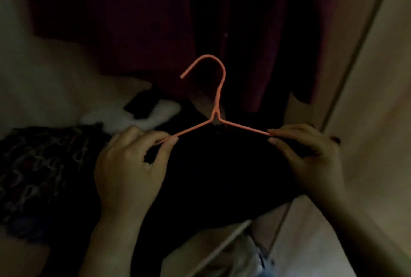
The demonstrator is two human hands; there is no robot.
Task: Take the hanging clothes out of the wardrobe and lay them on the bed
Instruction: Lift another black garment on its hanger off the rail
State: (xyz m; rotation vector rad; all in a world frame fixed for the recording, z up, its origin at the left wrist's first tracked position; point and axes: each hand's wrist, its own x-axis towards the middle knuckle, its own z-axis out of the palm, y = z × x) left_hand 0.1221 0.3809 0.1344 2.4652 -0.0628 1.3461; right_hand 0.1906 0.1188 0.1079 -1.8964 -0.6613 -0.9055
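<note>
Both hands raised side by side, backs toward the camera, forearms angled in from the lower corners, wrists roughly level. Left hand (131, 165) at the left end of the orange hanger (216, 98), thumb and forefinger pinched on the wire, remaining fingers curled loosely underneath. Right hand (309, 161) at the right end, mirrored: thumb and forefinger clamped on the wire, other fingers folded behind. Hanger held level, hook upward in open air, with a black garment (222, 165) draped from it between the hands. Just behind, dark red clothes (144, 20) hanging in the wardrobe; at right, the pale wooden wardrobe side (367, 98). At left, a patterned fabric (44, 165) and something white (133, 116), too blurred to identify.
</note>
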